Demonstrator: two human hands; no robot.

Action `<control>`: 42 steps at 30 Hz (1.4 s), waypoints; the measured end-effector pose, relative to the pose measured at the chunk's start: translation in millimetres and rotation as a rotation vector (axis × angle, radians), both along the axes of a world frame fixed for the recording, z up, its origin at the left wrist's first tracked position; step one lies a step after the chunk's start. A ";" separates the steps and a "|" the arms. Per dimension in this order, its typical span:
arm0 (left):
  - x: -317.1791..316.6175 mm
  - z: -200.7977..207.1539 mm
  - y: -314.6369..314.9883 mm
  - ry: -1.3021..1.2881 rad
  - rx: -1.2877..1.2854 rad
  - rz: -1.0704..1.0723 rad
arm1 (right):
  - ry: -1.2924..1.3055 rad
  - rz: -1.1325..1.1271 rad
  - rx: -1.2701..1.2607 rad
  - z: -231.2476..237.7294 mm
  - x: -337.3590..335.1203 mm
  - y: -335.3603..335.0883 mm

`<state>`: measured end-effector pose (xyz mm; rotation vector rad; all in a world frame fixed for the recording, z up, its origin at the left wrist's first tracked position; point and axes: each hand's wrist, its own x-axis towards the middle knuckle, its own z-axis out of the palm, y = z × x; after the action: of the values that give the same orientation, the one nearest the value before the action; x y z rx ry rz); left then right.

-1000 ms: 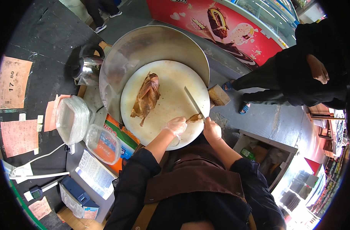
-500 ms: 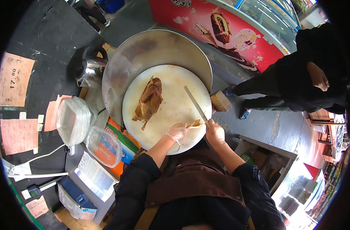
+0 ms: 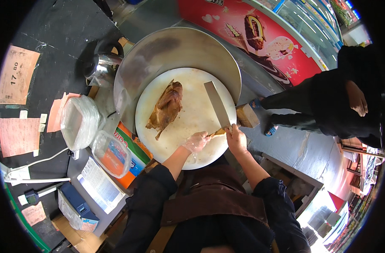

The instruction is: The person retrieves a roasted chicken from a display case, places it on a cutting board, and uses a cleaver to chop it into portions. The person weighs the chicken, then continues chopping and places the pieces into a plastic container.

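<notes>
My left hand [image 3: 196, 141], in a thin clear plastic glove, grips a small yellowish-brown piece of poultry [image 3: 218, 132] by one end near the board's front edge. The fingers of my right hand [image 3: 236, 140] are wrapped around the handle of a cleaver [image 3: 217, 103], whose broad blade points away from me over the board. The far end of the piece lies close to the blade's heel; whether they touch I cannot tell. A larger brown cooked bird [image 3: 166, 107], perhaps a duck, rests on the left half of the round white cutting board [image 3: 192, 158].
A tall curved metal guard [image 3: 180, 46] rings the board's far side. To the left are a kettle [image 3: 103, 67], stacked clear plastic containers [image 3: 78, 122] and a blue device [image 3: 76, 202]. A person [image 3: 319, 92] stands at the right, near a red freezer [image 3: 260, 40].
The cleaver has turned so that its broad side shows, where it looked narrow before. My right hand has come closer to the left one and the piece of poultry. The view has shifted slightly.
</notes>
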<state>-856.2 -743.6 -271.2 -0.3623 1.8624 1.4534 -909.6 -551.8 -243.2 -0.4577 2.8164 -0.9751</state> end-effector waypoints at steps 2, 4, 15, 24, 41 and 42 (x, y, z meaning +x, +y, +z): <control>-8.5 -1.3 -3.6 -0.194 0.199 0.192 | -0.041 0.027 -0.009 -4.6 -4.9 -6.4; -17.9 -2.7 -5.6 -0.297 0.324 0.330 | -0.039 0.060 -0.011 -12.0 -11.6 -13.4; -46.3 -26.6 21.1 -0.345 0.122 0.906 | -0.089 0.171 0.067 -32.8 -43.8 -33.3; -45.4 -60.3 23.7 -0.328 -0.135 0.750 | -0.087 0.194 0.063 -23.8 -49.1 -37.6; -5.7 -33.7 8.8 -0.056 0.152 1.004 | -0.182 0.008 -0.086 -34.2 -58.9 -25.9; 5.3 -28.5 3.6 -0.014 0.153 1.040 | -0.223 -0.086 -0.163 -32.4 -58.5 -21.3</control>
<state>-850.9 -740.0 -299.8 -1.3957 1.5613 2.2007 -968.2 -573.1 -275.6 -0.2287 2.5875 -1.1983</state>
